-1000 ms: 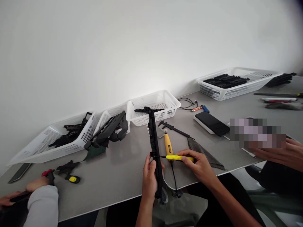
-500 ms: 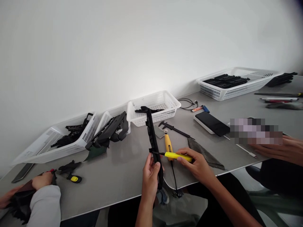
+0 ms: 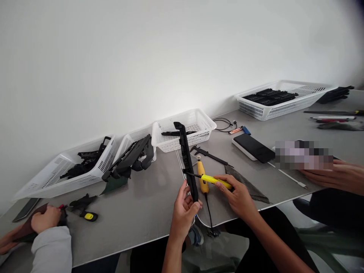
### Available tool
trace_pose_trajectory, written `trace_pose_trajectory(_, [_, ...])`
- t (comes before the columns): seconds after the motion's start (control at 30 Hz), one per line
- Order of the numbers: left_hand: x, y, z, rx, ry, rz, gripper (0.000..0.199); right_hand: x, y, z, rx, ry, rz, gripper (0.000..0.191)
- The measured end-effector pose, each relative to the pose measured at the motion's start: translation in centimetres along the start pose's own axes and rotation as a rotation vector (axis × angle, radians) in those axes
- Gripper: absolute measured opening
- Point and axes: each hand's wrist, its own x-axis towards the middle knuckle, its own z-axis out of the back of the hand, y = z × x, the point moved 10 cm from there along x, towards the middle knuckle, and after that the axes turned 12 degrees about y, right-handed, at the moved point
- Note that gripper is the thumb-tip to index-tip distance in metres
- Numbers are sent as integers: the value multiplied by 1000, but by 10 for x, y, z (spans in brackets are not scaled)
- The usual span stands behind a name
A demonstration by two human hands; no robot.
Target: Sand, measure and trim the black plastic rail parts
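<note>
My left hand [image 3: 184,211] grips the lower end of a long black plastic part [image 3: 188,159], holding it upright and tilted over the grey table [image 3: 142,204]. My right hand [image 3: 236,194] holds a yellow-handled tool [image 3: 214,181], its thin dark tip touching the part's right edge about halfway up. A second yellow-handled tool [image 3: 202,176] lies flat on the table just behind my hands, beside a dark cloth [image 3: 250,187].
Several white baskets line the wall: two at left [image 3: 71,168] with black parts, one in the middle [image 3: 184,127], one far right [image 3: 284,98]. A black caliper [image 3: 210,154], a phone [image 3: 253,147] and cables lie nearby. Other people's hands are at left [image 3: 45,220] and right [image 3: 335,175].
I have raised the black part so its lower end is off the table edge and in my left hand. The yellow tool moved up with it. The person at left shifted their hand.
</note>
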Motion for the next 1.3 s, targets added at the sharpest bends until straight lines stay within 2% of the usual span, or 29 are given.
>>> trace_pose_trajectory(0.1, [-1, -3, -11, 44, 98, 33, 99, 0, -3, 1, 5, -15, -13, 46])
trace_pose_trajectory(0.3, [-7, -9, -25, 160, 173, 48, 109, -1, -5, 5, 6, -32, -25, 50])
trace_pose_trajectory(0.37, [-7, -7, -24, 153, 148, 57, 104, -1, -5, 4, 4, -30, -24, 51])
trace_pose_trajectory(0.47, [-6, -6, -14, 133, 43, 37, 92, 0, -3, 3, -15, -29, -17, 50])
trace_pose_trajectory(0.6, [-5, -5, -3, 96, -48, 13, 89, -1, -3, 5, -36, -56, -16, 49])
trace_pose_trajectory(1.1, [-8, -9, -5, 157, -81, 16, 76, -1, -4, 9, -22, -83, -21, 51])
trace_pose_trajectory(1.3, [-8, -7, -4, 155, -69, 23, 76, 1, 1, 6, -14, -46, 4, 49])
